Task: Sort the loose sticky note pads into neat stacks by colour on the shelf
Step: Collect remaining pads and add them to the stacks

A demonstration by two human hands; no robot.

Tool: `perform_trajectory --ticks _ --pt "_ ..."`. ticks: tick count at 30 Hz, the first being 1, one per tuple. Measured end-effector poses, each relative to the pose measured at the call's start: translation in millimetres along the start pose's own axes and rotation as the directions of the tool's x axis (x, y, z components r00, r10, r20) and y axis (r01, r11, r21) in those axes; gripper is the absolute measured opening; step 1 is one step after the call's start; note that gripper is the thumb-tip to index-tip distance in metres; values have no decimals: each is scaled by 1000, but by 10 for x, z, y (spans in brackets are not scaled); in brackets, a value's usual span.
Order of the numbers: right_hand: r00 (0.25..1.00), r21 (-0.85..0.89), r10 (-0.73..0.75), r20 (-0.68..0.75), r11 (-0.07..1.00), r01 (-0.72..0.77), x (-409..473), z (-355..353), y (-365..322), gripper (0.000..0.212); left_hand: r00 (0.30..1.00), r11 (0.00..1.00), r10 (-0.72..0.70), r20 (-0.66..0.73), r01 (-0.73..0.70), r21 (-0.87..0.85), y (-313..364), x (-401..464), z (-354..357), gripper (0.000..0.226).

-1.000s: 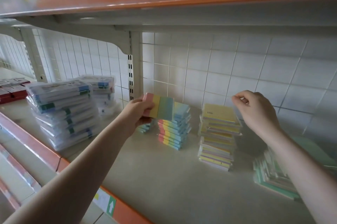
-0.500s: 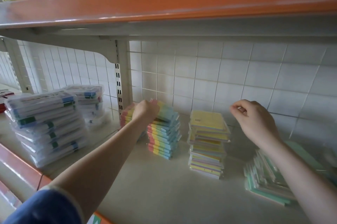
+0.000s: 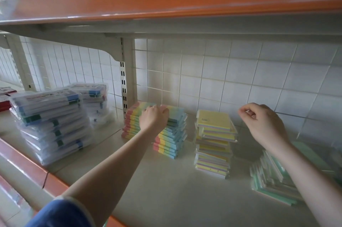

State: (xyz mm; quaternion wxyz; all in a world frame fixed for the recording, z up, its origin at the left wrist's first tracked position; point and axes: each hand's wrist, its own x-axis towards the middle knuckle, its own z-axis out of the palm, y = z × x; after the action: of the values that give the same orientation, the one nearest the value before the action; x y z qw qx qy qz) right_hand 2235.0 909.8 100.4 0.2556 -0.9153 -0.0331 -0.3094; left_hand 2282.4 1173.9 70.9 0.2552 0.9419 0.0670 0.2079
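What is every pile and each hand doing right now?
rainbow pads: two stacks side by side, fairly neat.
yellow pads: one stack, a bit crooked.
green pads: leaning, messy pile.
wrapped packs: two stacks, untouched.
left hand: resting on top of the rainbow pads.
right hand: raised, fingers curled, nothing visible in it.

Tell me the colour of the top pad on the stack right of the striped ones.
Pale yellow top pad, clearest in the head view.
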Motion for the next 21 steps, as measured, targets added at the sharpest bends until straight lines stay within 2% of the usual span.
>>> perform_trajectory --ticks 10,17,21 --pt "995 -88 14 -96 996 -22 -231 -181 166 16 986 989 53 -157 -73 -127 -228 -583 102 41" --pt "979 -234 -43 -201 972 -6 -594 -339 359 22 992 991 78 -98 -88 -101 -402 -975 63 52" --pt "966 -340 -73 -249 940 -16 -792 -444 442 44 991 991 118 -69 -122 -55 -333 -1187 20 57"
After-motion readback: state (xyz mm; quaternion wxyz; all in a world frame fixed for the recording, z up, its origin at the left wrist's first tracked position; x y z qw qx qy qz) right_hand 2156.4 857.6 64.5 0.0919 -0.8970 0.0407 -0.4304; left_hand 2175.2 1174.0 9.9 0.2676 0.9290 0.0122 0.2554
